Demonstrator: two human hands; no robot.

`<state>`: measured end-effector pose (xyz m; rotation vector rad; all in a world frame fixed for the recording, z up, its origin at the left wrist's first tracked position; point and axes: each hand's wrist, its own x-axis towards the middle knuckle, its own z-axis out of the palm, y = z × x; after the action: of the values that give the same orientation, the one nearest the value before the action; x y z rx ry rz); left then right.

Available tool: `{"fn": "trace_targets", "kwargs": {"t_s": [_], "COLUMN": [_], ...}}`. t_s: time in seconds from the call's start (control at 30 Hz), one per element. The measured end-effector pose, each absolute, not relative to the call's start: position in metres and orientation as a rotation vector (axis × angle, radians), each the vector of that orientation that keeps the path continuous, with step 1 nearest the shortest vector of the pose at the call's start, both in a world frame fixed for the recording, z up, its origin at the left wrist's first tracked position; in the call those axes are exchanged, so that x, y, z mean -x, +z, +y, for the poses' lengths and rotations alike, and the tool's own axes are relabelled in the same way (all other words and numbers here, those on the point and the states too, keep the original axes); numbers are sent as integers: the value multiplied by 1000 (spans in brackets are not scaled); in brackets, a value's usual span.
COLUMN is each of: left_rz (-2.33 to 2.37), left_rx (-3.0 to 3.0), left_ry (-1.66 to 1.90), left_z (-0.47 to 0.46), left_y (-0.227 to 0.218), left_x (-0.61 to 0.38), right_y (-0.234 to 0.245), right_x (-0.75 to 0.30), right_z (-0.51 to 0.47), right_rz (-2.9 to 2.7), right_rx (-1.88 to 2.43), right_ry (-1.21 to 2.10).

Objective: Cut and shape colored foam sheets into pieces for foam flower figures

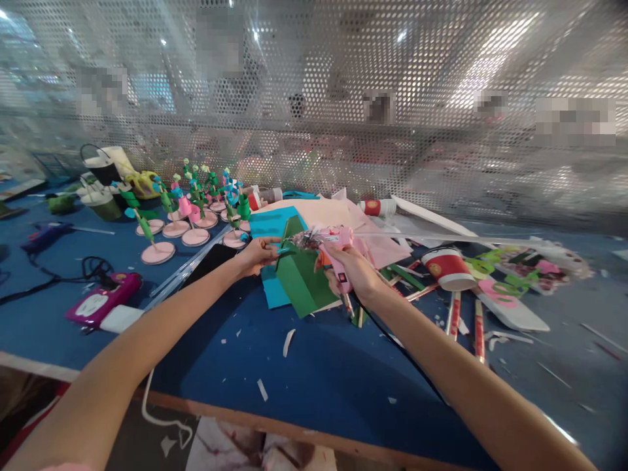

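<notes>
My right hand [357, 273] is closed round a pink hot glue gun [335, 255], its nozzle pointing left. My left hand [259, 254] pinches a small green and teal craft piece [286, 246] right at the nozzle's tip. Both hands hover over a green paper sheet [303, 280] lying on a blue sheet [273, 226] and pale pink sheets [338, 216]. The glue gun's black cord [392, 343] trails back under my right forearm.
Several small paper figures on round pink bases [157, 252] stand at the back left. A red and white paper cup [447, 267] lies right of my hands, with sticks [454, 314] and paper scraps. A magenta device [104, 297], a blue glue gun [45, 234] and buckets [103, 171] sit left. A perforated metal screen [343, 98] closes the back.
</notes>
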<state>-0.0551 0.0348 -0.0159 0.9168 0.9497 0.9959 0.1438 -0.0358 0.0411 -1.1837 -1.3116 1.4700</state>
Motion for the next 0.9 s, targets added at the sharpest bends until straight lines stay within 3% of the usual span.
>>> {"fn": "trace_targets", "kwargs": {"t_s": [0.13, 0.27, 0.33, 0.6, 0.7, 0.8, 0.9], "left_rz": [924, 931, 919, 925, 937, 920, 910], "left_rx": [-939, -971, -1000, -1163, -1235, -1332, -1420], "left_ry": [1004, 983, 973, 915, 834, 721, 587], "left_z": [38, 44, 46, 49, 45, 39, 32], "left_y": [-17, -9, -3, 14, 21, 31, 40], "left_x": [59, 66, 70, 79, 79, 78, 75], "right_y": [40, 41, 39, 26, 48, 77, 92], "right_x": [-155, -179, -190, -218, -213, -192, -163], "right_z": [-30, -32, -34, -37, -37, -31, -18], "right_rz": [-1490, -1787, -1883, -2147, -2219, -2319, -2377], "right_rx": [1323, 1740, 2008, 2434, 2248, 1638, 1184], "right_ry": [1105, 214, -63, -174, -259, -306, -128]}}
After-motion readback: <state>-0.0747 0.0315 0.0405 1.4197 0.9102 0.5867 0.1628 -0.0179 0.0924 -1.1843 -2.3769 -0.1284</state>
